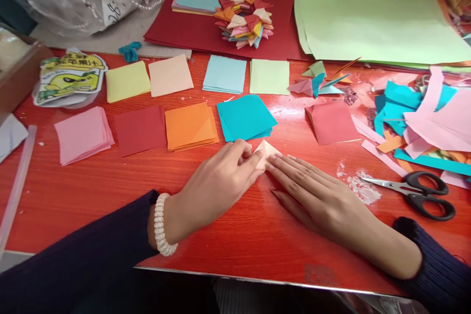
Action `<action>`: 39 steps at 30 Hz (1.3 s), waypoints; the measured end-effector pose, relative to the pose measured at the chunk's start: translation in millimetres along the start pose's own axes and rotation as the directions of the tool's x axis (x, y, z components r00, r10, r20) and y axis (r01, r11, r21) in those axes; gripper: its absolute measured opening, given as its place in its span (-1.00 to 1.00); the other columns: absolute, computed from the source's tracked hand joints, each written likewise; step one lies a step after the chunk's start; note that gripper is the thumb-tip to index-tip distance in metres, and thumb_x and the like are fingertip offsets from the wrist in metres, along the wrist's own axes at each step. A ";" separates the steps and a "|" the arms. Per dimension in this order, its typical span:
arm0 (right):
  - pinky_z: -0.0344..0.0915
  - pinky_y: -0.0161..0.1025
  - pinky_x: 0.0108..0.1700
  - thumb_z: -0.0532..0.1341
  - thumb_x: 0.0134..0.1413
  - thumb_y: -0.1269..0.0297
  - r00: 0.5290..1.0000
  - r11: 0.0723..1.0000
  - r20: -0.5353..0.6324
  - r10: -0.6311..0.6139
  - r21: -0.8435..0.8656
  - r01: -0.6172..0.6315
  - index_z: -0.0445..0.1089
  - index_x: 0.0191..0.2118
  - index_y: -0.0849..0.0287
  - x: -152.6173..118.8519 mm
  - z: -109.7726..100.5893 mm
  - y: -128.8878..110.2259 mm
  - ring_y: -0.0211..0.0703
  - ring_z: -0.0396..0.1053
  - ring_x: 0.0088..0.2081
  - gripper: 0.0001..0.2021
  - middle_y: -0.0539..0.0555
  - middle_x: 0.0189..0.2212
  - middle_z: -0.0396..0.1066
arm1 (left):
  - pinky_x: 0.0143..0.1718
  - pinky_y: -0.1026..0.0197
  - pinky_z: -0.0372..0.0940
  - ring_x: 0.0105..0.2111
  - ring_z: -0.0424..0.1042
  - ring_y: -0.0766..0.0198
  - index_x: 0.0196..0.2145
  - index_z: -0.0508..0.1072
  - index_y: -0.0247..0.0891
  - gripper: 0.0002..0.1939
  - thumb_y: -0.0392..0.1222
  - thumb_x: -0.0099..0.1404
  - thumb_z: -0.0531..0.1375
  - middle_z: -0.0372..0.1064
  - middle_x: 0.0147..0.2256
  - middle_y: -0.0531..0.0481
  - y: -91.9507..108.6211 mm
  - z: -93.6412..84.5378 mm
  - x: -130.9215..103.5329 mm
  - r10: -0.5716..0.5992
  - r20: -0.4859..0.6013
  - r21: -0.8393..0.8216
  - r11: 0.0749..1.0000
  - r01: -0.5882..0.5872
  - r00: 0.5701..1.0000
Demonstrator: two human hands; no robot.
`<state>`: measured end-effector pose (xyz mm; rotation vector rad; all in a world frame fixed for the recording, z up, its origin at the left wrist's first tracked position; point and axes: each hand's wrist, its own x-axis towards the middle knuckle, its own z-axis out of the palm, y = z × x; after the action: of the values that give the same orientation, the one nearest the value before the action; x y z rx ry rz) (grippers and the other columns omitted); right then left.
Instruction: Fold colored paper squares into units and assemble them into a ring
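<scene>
A small piece of cream paper (266,149), folded to a point at the top, lies on the red table between my two hands. With curled fingers, my left hand (217,176) grips its left edge; a white coil band circles that wrist. My right hand (312,191) lies flat with fingers stretched out, its fingertips touching the paper's right side. Part of the paper is hidden under the fingers. Just beyond it sits a stack of teal paper squares (246,117), and an orange stack (190,126) is to the left of that.
Black-handled scissors (419,194) lie at the right, near a heap of paper scraps (434,117). Dark red squares (333,122) lie beyond my right hand. Pink squares (84,136) are at the left. A folded-paper ring (245,19) stands at the back beside green sheets (375,24).
</scene>
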<state>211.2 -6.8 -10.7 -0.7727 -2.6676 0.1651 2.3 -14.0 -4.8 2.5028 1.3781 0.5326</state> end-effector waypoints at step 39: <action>-0.21 0.23 0.23 0.06 0.11 0.44 0.997 0.993 0.079 -0.009 -0.115 0.018 0.26 0.06 0.21 -12.0 -29.7 27.3 0.03 0.17 0.11 -0.63 0.06 0.02 0.31 | 0.08 0.10 0.27 0.04 0.29 0.18 -0.02 0.32 -0.46 -0.68 -0.34 0.27 0.06 0.31 0.02 -0.14 -34.5 -29.7 -9.0 0.463 0.107 -0.020 0.886 -0.463 0.880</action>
<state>245.1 10.1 7.6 -0.7992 -2.7760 0.0384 -40.9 -2.5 7.6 2.8247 0.7315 0.4641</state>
